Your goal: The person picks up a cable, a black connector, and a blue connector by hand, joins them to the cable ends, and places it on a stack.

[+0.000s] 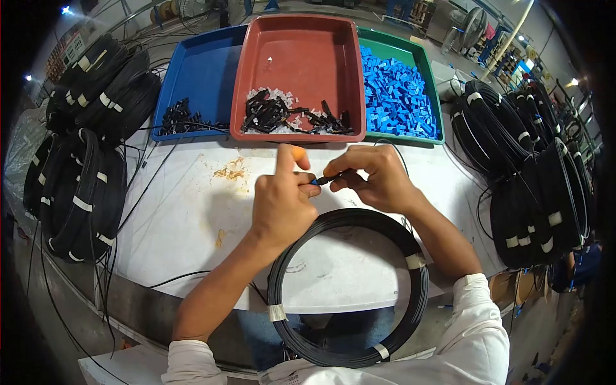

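My left hand [282, 199] is closed on a small connector [323, 181], black with a blue end, above the white table [173, 237]. From the other side my right hand [372, 176] pinches the black part of the same connector. An orange covering shows on one finger of my left hand. Below both hands lies a large coil of black cable [277, 276] with pale tape bands, partly over the table's front edge. A thin cable passes near my right wrist.
Behind my hands stand a blue tray [199, 64] with black pieces, a red tray [308, 51] with black and clear pieces, and a green tray [436, 102] with blue pieces. Cable coils are stacked at left [83, 192] and right [539, 186].
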